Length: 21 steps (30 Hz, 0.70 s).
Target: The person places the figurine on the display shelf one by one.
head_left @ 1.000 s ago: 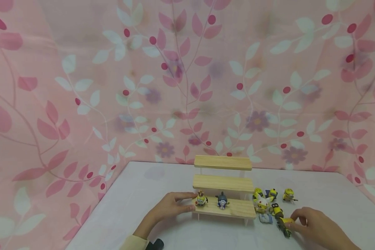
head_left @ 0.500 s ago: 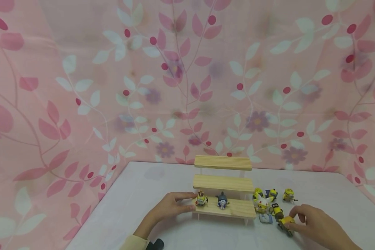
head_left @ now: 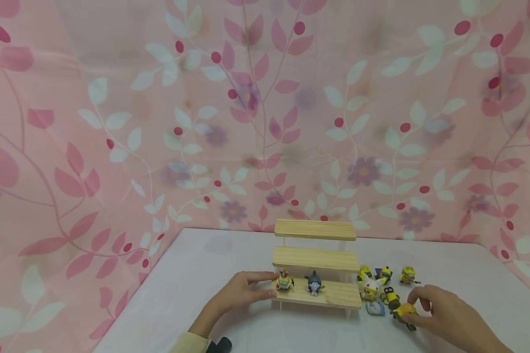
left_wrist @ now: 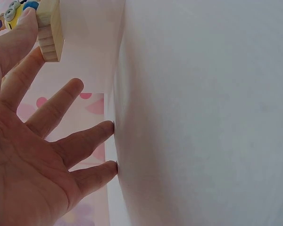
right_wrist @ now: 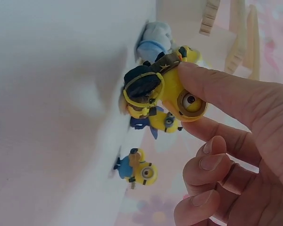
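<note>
Starting at the far left of my feed, a beige sleeve (head_left: 189, 342) leads up to the left hand (head_left: 240, 293). No clench there: fingers straight and spread, thumb and index against the left end of the lower shelf (head_left: 341, 294). From the left wrist, I see two more fingertips that seem to meet the white surface (head_left: 176, 274).

Next along, the crowned toy (head_left: 284, 283) stands on that shelf, right beside those fingers. A little further right stands the grey toy (head_left: 314, 284), upright too, well apart from its neighbour. Behind and above them I've got the middle shelf (head_left: 315, 259), then the top shelf (head_left: 315, 229), with pink floral cloth (head_left: 265, 122) across the back.

Past the shelves comes a tight bunch on the surface: a yellow toy (head_left: 364, 271) at the back, the white-eared toy (head_left: 370, 291) before it, a blue-and-white piece (head_left: 375, 308) nearest me, then the caped toy (head_left: 384, 274) and the goggled toy (head_left: 391, 297). Behind and right, a lone toy (head_left: 408, 274) stands apart.

And here's the action: the right hand (head_left: 448, 311) has a one-eyed toy (right_wrist: 173, 96) pinched between thumb and index, tilted, just beside the goggled one. Whether it touches the surface, I can't tell. The other fingers curl in, clear of it.
</note>
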{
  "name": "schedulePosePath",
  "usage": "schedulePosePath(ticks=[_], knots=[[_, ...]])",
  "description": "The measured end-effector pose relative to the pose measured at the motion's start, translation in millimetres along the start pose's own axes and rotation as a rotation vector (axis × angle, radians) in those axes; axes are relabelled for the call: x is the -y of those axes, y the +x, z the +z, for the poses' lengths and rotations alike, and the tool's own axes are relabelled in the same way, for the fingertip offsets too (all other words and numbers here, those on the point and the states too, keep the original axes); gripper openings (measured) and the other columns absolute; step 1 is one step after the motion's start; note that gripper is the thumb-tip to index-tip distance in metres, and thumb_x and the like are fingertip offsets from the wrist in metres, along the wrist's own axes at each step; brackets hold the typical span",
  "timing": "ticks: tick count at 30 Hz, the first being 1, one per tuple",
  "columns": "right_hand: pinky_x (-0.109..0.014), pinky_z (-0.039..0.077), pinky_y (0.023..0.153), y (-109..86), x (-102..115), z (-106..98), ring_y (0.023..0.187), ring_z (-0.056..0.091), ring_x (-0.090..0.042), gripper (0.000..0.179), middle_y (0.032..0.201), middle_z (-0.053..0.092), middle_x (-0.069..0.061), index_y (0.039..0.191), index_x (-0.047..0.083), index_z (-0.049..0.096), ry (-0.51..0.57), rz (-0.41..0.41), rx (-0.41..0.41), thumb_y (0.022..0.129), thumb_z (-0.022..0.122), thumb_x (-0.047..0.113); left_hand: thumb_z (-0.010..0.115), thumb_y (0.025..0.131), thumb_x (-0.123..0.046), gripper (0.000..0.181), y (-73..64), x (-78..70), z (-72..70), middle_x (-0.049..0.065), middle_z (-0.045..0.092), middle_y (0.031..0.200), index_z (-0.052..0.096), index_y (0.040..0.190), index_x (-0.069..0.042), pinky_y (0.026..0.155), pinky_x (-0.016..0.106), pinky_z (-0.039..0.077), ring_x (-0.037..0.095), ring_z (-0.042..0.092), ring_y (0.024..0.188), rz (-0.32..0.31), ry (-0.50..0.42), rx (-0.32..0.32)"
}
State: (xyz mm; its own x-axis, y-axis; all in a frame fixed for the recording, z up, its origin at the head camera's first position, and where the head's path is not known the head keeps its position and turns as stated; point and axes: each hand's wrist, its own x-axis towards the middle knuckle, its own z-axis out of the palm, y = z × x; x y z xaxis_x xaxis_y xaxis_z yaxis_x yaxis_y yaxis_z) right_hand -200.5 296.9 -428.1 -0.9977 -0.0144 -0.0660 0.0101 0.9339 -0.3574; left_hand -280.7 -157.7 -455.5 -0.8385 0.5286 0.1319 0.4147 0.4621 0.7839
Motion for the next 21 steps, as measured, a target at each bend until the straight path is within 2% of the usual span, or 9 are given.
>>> schedulePosePath(ticks=[11, 21], knots=[[-0.027, 0.028, 0.050, -5.2, 9.9, -8.2, 0.063, 0.041, -0.016, 0.043, 0.073, 0.045, 0.000, 0.087, 0.022, 0.065, -0.016, -0.028, -0.041, 0.069, 0.082, 0.058, 0.075, 0.086, -0.043, 0.043, 0.6, 2.4, -0.1, -0.017, 0.063, 0.127, 0.069, 0.127, -0.030, 0.108, 0.053, 0.039, 0.018, 0.052, 0.129, -0.006, -0.020, 0.015], [-0.025, 0.029, 0.049, -11.8, 20.2, -15.5, 0.061, 0.040, -0.013, 0.040, 0.074, 0.045, 0.002, 0.087, 0.025, 0.065, -0.014, -0.107, -0.107, 0.070, 0.082, 0.057, 0.076, 0.086, -0.042, 0.044, 1.2, 1.4, -1.1, -0.018, 0.063, 0.126, 0.069, 0.127, -0.029, 0.107, 0.053, 0.040, 0.018, 0.052, 0.128, -0.001, -0.021, 0.012]])
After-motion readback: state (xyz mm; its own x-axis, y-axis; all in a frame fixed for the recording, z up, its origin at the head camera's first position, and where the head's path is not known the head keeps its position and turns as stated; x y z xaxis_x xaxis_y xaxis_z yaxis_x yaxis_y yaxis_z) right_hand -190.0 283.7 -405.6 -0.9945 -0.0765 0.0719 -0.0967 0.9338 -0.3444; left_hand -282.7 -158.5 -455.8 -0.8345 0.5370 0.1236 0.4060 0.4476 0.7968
